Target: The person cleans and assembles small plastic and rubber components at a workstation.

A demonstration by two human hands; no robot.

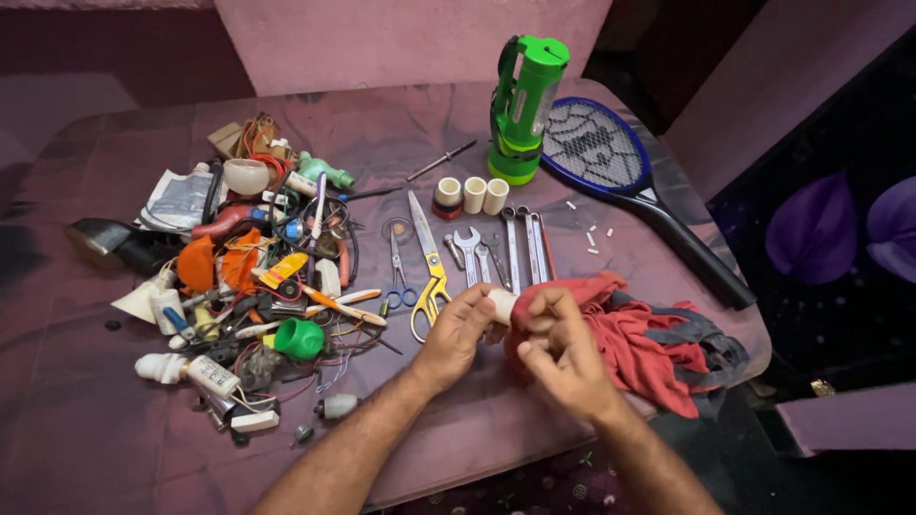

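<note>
My left hand grips a short cream plastic tube piece at the table's near edge. My right hand presses a red cloth against the end of that tube. The cloth trails off to the right in a crumpled heap with a dark strap. Just beyond my hands lie yellow-handled scissors, small blue-handled scissors and a row of several steel wrenches. Three more cream tube pieces stand upright behind the wrenches.
A big heap of wires, bulbs, plugs and small parts covers the table's left half. A green lantern torch stands at the back, next to a blue racket-shaped insect swatter. A thin screwdriver lies near the lantern.
</note>
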